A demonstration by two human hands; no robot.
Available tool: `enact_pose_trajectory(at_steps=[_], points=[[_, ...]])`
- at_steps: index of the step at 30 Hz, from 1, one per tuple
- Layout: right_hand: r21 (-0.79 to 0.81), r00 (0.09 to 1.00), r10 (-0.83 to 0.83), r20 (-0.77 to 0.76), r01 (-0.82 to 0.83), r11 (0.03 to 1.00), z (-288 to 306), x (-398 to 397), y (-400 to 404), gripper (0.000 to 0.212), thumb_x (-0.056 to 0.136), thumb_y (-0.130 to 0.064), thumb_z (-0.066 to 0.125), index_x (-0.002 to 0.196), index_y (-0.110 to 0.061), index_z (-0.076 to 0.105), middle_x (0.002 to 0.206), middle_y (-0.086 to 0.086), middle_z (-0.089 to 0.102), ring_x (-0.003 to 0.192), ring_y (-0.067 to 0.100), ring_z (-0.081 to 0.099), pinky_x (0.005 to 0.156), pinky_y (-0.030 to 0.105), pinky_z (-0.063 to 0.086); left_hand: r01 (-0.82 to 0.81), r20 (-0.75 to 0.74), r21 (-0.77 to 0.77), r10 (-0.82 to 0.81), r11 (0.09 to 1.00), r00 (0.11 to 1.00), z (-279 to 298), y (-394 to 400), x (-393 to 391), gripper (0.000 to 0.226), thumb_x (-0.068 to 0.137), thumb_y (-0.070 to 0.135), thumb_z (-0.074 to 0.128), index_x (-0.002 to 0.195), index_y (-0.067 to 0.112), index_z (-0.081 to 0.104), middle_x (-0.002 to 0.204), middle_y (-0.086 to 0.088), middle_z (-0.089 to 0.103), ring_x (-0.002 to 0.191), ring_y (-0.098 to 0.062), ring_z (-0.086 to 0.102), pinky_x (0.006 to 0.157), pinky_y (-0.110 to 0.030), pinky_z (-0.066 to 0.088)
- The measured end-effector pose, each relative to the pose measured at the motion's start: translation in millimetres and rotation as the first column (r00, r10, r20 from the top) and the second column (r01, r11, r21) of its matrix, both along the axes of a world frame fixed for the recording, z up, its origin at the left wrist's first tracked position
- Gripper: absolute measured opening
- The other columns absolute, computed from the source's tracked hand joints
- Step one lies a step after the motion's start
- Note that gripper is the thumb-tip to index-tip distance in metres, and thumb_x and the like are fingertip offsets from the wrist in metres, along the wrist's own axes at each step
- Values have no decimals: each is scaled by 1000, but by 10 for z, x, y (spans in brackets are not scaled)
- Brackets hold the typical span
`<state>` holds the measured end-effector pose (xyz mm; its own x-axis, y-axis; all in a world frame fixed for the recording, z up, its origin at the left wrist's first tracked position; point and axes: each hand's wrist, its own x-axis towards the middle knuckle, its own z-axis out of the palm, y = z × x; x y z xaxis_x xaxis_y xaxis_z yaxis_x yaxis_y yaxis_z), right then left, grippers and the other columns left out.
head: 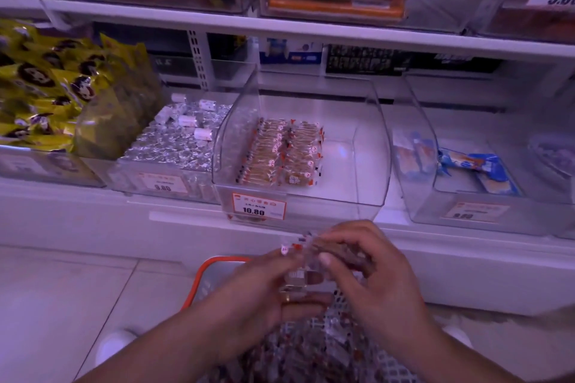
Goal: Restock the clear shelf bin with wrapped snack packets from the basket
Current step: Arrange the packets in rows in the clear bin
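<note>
On a shop floor before white shelving, the basket (217,264) sits nearest; above it both hands, left hand (267,286) and right hand (370,277), grip a bunch of snack packets (306,250). Next: lift them forward into the half-filled clear bin (367,165).

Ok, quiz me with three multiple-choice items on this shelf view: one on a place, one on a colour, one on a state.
1. Where in the clear bin do the stocked packets sit?
A left part
B right part
C spread across the whole floor

2. What colour is the basket rim?
A blue
B orange
C green

3. What are the hands doing?
A hanging idle
B both holding packets
C pressing on the price tag

Answers:
1 A, the bin's right part is bare.
2 B, the rim shows orange by the left hand.
3 B, left and right hand hold the held packets together.
</note>
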<state>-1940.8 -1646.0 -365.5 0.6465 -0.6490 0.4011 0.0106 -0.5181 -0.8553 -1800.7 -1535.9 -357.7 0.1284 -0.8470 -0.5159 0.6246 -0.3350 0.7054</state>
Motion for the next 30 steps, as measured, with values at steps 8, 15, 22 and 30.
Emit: enact_pose_trajectory(at_steps=[8,15,22,30], points=[[-243,939,228,-257,-291,925,-198,46,76,57,80,-12,59,137,-18,55,147,-2,40,140,7,40,111,21,35,-207,-58,-126,201,970,978,-61,-157,74,32,83,16,70,113,4,67,100,-17,64,87,-28,66,72,-38,56],[352,962,275,-6,-255,901,-174,29,13,58,79,-14,54,134,-32,53,136,-13,59,130,8,54,104,19,44,-312,-35,-117,310,943,950,-152,-146,98,45,76,3,68,119,-9,59,109,-27,68,91,-36,67,68,-45,61],[684,1000,-1,5,-2,729,7,-36,-211,24,86,-3,68,103,-18,75,89,20,72,84,36,73,57,32,59,-440,271,-107,452,892,850,-280,-130,78,33,84,3,71,116,3,63,109,-22,72,92,-41,71,73,-48,60],[810,994,11,-106,80,581,-116,20,100,39,56,-19,83,89,-2,71,89,20,74,76,29,70,77,43,59,-508,156,-142,526,850,836,-163,-150,-94,39,79,26,72,111,6,66,95,-14,73,74,-22,69,76,-42,54]])
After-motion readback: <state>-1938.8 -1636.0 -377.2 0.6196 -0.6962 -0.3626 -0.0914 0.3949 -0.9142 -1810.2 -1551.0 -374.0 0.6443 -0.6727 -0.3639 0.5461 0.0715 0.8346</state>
